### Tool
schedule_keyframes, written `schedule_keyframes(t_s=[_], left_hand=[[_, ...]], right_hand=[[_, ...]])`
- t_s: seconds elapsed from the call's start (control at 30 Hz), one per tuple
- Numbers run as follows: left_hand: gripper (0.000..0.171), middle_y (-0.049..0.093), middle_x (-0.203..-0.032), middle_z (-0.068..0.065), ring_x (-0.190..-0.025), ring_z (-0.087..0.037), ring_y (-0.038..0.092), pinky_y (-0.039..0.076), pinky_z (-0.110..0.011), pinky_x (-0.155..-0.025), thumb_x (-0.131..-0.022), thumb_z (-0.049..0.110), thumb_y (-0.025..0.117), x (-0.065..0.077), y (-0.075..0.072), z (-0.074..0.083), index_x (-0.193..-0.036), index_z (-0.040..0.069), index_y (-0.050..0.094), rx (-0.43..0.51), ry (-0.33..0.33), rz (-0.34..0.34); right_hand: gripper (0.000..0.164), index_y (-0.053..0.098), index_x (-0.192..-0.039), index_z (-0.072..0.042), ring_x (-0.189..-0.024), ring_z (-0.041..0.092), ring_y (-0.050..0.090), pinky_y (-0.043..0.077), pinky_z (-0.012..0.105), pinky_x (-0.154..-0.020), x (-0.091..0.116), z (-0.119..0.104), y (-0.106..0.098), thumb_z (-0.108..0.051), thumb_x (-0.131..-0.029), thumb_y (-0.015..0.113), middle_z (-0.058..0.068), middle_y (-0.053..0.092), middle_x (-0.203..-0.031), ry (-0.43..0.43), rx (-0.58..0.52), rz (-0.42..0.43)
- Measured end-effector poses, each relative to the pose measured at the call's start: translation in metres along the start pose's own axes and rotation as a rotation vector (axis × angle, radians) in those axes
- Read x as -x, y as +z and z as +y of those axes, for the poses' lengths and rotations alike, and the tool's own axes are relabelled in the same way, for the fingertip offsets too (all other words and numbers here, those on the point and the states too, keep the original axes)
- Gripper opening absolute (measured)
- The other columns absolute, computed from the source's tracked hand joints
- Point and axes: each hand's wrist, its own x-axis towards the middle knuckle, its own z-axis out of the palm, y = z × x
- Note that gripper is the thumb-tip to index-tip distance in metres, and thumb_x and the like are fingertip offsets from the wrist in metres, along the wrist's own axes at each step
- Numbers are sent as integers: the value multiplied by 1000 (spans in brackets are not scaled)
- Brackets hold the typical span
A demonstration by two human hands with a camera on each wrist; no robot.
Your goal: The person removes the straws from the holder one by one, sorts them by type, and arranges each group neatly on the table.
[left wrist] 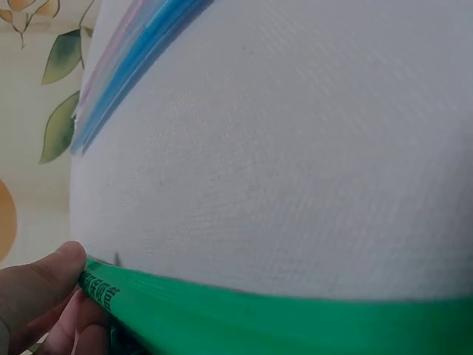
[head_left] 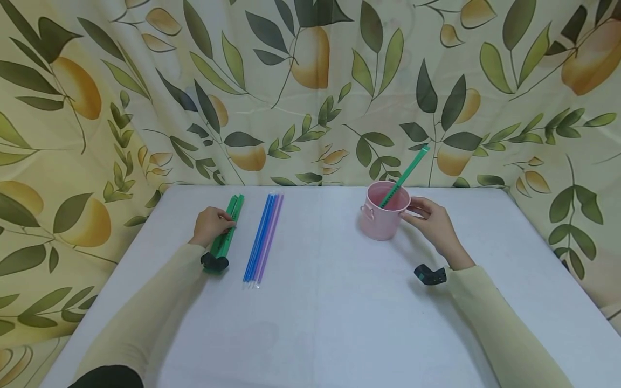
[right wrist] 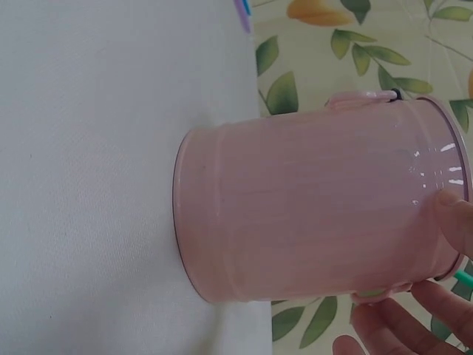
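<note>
At the table's left, my left hand (head_left: 213, 225) pinches a green pencil (left wrist: 281, 325) by its printed end between thumb and fingers. Several green pencils (head_left: 236, 203) lie side by side under that hand, which partly covers them. On the right stands a small pink bucket (head_left: 380, 229), upright on the table, with little side handles. A single green pencil (head_left: 407, 175) leans inside it, its upper part above the rim. My right hand (head_left: 435, 223) grips the bucket's right side, thumb (right wrist: 452, 214) near the rim and fingers (right wrist: 403, 325) by a handle.
Several blue pens (head_left: 259, 237) and purple pens (head_left: 271, 237) with clear tips lie in a row right of the green pencils. A white cloth covers the table (head_left: 315, 323). A leaf-and-fruit patterned curtain (head_left: 301, 134) hangs along the back edge.
</note>
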Motion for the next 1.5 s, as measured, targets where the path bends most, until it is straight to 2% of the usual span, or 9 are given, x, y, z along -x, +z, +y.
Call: schedule_keyframes(t_s=[0.23, 0.33, 0.47, 0.63, 0.77, 1.03, 1.33, 1.5], left_hand=[[21, 71, -83, -14, -57, -7, 59, 44, -19, -53, -83, 16, 71, 2, 0, -2, -95, -2, 69, -7, 16, 17], [21, 70, -83, -15, -61, -11, 60, 44, -20, -55, -84, 15, 69, 3, -1, -2, -96, -2, 69, 0, 44, 22], [20, 70, -93, -17, -77, -21, 62, 47, -25, -63, -88, 15, 65, 4, -4, 2, -99, 0, 69, -3, 140, 56], [22, 69, -103, -18, -94, -30, 63, 52, -38, -77, -90, 16, 63, 5, -8, 11, -104, 0, 68, 19, 277, 75], [24, 68, -104, -20, -97, -32, 63, 52, -43, -84, -91, 15, 62, 11, -9, 21, -107, -3, 66, 49, 369, 74], [24, 68, -105, -17, -98, -28, 62, 51, -44, -90, -91, 16, 62, 23, -2, 48, -110, 1, 66, 139, 516, 112], [22, 69, -101, -13, -93, -25, 64, 52, -43, -86, -89, 13, 64, 26, 14, 75, -108, 2, 67, 94, 688, 159], [22, 67, -100, -11, -94, -25, 63, 52, -42, -87, -89, 14, 64, 28, 23, 94, -108, 3, 67, 101, 715, 137]], right_hand=[[67, 37, -141, -1, -131, 39, 42, 41, 45, -100, 1, 1, -1, -36, -90, 62, 23, 42, -143, -9, 1, 2], [67, 37, -141, -1, -131, 39, 42, 41, 45, -99, 1, 1, 0, -36, -90, 62, 24, 42, -143, -10, 2, -1], [65, 37, -141, -1, -130, 39, 43, 42, 44, -99, 1, 2, 0, -34, -90, 61, 23, 42, -143, -10, 7, 0], [66, 37, -141, -1, -130, 39, 43, 42, 43, -98, 1, 2, 0, -34, -90, 62, 23, 42, -143, -11, 7, 3], [66, 37, -141, -1, -130, 39, 43, 42, 43, -98, 1, 1, 0, -34, -90, 61, 24, 42, -143, -9, 10, -1], [67, 37, -141, 0, -130, 40, 43, 42, 44, -97, 0, 1, 0, -35, -90, 61, 25, 42, -142, -19, 17, -3], [64, 38, -140, 0, -130, 40, 44, 43, 44, -97, 0, 0, 0, -32, -90, 62, 24, 43, -142, -23, 18, 5], [63, 38, -140, 0, -130, 40, 43, 43, 44, -97, 0, 0, 0, -31, -90, 62, 24, 43, -142, -19, 18, 6]])
